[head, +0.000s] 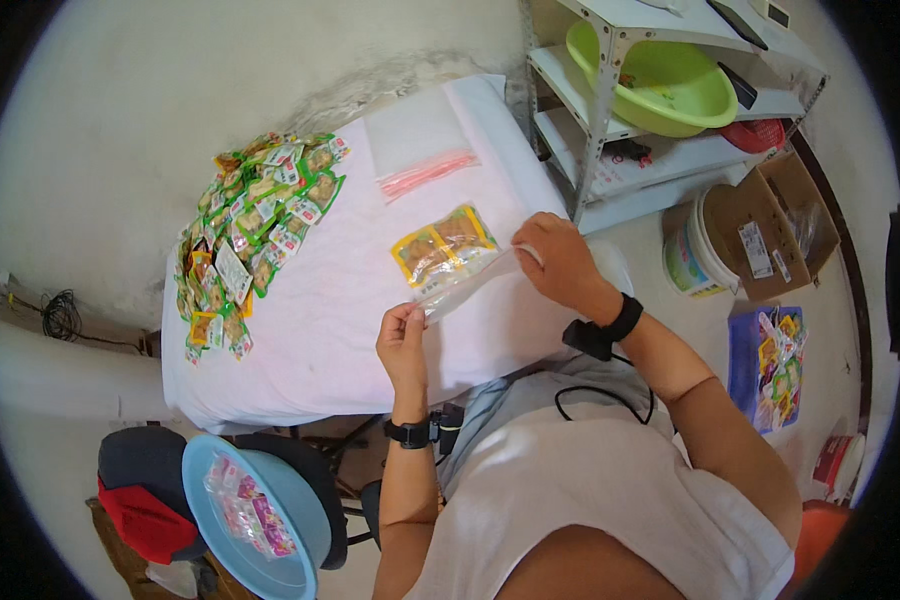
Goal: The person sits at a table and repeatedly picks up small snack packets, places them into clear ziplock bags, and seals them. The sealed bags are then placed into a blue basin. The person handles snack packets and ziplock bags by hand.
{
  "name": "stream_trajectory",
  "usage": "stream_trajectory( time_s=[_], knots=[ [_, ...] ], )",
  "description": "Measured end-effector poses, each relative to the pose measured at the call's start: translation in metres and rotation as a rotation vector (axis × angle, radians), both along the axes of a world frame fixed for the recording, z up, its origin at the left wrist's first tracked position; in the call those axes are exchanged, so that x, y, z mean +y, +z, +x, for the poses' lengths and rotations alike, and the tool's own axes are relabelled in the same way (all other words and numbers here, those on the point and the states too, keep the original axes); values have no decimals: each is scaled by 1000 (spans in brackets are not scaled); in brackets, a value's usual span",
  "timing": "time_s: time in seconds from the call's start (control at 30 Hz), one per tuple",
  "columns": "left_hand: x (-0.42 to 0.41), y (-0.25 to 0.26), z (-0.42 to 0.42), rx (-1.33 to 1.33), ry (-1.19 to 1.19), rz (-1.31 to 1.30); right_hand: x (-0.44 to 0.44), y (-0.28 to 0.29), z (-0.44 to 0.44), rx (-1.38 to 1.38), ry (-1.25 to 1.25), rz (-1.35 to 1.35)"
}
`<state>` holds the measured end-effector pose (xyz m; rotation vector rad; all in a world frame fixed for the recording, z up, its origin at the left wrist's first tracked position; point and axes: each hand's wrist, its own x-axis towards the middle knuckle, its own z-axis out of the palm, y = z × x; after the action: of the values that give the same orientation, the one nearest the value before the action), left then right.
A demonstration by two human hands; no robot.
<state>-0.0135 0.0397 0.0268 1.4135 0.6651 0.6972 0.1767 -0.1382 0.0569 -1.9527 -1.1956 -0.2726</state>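
A clear plastic zip bag [461, 289] lies on the cloth-covered table [330, 360], its mouth edge towards me. Inside it two yellow-edged snack packets [444, 244] rest side by side. My left hand [403, 334] pinches the left corner of the bag's mouth between thumb and fingers. At the opposite corner my right hand [559, 262] grips the same edge, fingers curled over it. Beyond the bag lies a flat stack of clear zip bags [416, 139] with pinkish-red closure strips.
A heap of small green-edged food packets [259, 217] covers the table's left side. Low at left, a blue basin [307, 495] holds pink packets on a chair. A metal shelf [596, 150] with a green basin [667, 90] stands at right, near a cardboard box [765, 232] and a blue crate [742, 367].
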Motion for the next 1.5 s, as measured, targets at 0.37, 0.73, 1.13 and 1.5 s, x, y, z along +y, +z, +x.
stream_trajectory(
  time_s=[0.37, 0.73, 1.13, 1.5],
  knots=[
    [-8, 0, 7, -97, 53, 149, 70, 6, -52, -72, 303, 170],
    [-11, 4, 6, -24, 53, 185, 73, 14, -48, 93, 394, 99],
    [-15, 9, 6, -21, 67, 263, 75, 12, -48, 82, 412, 158],
    [-17, 5, 4, -32, 48, 281, 75, 9, -46, 128, 434, 105]
  ],
)
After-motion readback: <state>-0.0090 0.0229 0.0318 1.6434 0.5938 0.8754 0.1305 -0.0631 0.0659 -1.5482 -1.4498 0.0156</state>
